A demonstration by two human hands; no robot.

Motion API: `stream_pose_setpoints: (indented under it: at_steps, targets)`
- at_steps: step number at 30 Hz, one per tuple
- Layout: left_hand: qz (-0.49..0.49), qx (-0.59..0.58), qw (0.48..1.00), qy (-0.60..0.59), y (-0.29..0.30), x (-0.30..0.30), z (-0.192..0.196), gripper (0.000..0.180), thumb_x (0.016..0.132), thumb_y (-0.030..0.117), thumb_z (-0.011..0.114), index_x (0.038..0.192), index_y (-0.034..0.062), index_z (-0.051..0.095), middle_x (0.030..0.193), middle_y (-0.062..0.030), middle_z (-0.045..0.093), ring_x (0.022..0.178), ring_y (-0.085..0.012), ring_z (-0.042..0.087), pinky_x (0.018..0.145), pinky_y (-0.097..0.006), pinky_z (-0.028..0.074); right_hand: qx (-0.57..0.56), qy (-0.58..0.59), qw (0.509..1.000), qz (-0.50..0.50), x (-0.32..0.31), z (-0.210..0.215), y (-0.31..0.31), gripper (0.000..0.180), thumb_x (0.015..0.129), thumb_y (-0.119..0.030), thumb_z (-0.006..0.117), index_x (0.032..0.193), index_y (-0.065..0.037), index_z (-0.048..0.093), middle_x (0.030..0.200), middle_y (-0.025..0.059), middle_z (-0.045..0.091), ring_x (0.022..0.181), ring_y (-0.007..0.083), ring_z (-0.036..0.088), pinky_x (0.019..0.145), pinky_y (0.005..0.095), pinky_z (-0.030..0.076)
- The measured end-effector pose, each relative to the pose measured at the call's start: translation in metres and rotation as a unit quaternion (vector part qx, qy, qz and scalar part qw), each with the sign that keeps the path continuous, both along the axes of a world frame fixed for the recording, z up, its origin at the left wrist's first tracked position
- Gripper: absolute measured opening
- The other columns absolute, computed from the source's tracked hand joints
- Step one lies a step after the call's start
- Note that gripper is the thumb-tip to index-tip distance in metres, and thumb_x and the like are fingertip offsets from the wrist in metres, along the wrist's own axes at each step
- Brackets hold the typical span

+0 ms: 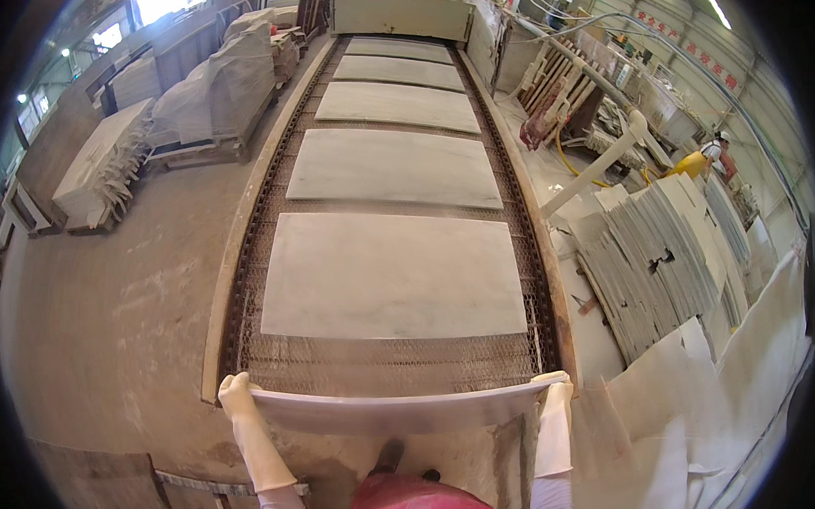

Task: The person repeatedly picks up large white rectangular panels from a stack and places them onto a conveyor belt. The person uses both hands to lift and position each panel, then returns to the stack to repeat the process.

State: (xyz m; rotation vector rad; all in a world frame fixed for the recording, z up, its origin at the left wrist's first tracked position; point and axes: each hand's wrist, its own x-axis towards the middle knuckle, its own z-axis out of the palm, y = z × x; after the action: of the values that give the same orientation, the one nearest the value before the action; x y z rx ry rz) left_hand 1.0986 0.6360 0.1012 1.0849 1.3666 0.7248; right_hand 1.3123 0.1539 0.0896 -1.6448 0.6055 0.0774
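The concrete floor (127, 325) extends along the left side of the workshop. At far left, a stack of pale slabs (101, 167) lies on a low support. Beside it, a sheeted stack (216, 95) stands on a wooden pallet (198, 155).

At centre, a conveyor bed (305, 363) of dark mesh, flanked by chains and pale side rails, runs away from the person to a box-shaped machine housing (401, 15). The bed carries five visible rectangular pale stone slabs (393, 276), laid flat in one line with gaps between them.

To the right of the bed, a pale pipe (599, 167) slants upward. Farther right are a leaning stack of grey slabs (654, 263) and, beyond it, a co-worker in yellow (695, 162).

The held slab (398, 410) spans the space between the two hands at the near end of the bed, its long edge uppermost and its face steeply tilted. The left hand (237, 396), in a cream glove, is curled around the slab's left end. The right hand (554, 385), gloved alike, is curled over its right end. Contact between slab and bed cannot be determined.
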Motion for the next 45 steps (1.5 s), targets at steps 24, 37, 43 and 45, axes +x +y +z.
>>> stream_pose_setpoints:
  at_steps: [24, 37, 43, 45]
  targets:
    - [0.063, 0.178, 0.972, -0.139, -0.034, 0.005, -0.021, 0.029, 0.095, 0.027, 0.049, 0.108, 0.0021, 0.057, 0.107, -0.0096, 0.059, 0.099, -0.0195, 0.057, 0.089, -0.031, 0.045, -0.235, 0.161, 0.957, 0.052, 0.073, -0.048, 0.035, 0.039, 0.072, -0.003, 0.042, 0.106, -0.003, 0.062, 0.097, 0.0151, 0.066, 0.091, 0.0282, 0.062, 0.075, 0.0347, 0.048]
    - [-0.202, 0.105, 0.909, 0.35, -0.041, -0.14, -0.144, 0.052, 0.093, 0.045, 0.042, 0.099, -0.0019, 0.064, 0.095, -0.0246, 0.064, 0.091, -0.0383, 0.061, 0.08, -0.045, 0.048, -0.114, 0.002, 0.991, 0.063, 0.072, -0.049, 0.025, 0.028, 0.078, -0.006, 0.054, 0.105, -0.003, 0.063, 0.1, 0.0156, 0.067, 0.089, 0.0255, 0.064, 0.079, 0.0318, 0.05]
    - [-0.216, 0.07, 0.897, 0.378, -0.038, -0.127, -0.117, 0.061, 0.092, 0.052, 0.039, 0.095, -0.0037, 0.065, 0.093, -0.0274, 0.063, 0.092, -0.0405, 0.06, 0.081, -0.045, 0.046, 0.073, -0.127, 0.989, -0.031, 0.016, -0.033, -0.01, 0.028, 0.092, -0.02, 0.044, 0.105, -0.001, 0.061, 0.094, 0.0161, 0.067, 0.083, 0.0209, 0.064, 0.079, 0.0308, 0.051]
    - [-0.23, 0.065, 0.883, 0.403, -0.041, -0.12, -0.095, 0.063, 0.092, 0.053, 0.038, 0.096, -0.0033, 0.065, 0.095, -0.0275, 0.063, 0.093, -0.0402, 0.06, 0.082, -0.045, 0.046, 0.018, -0.12, 0.992, -0.02, -0.008, -0.036, -0.024, 0.029, 0.093, -0.023, 0.045, 0.103, -0.001, 0.061, 0.088, 0.0138, 0.068, 0.081, 0.0201, 0.065, 0.076, 0.0291, 0.051]
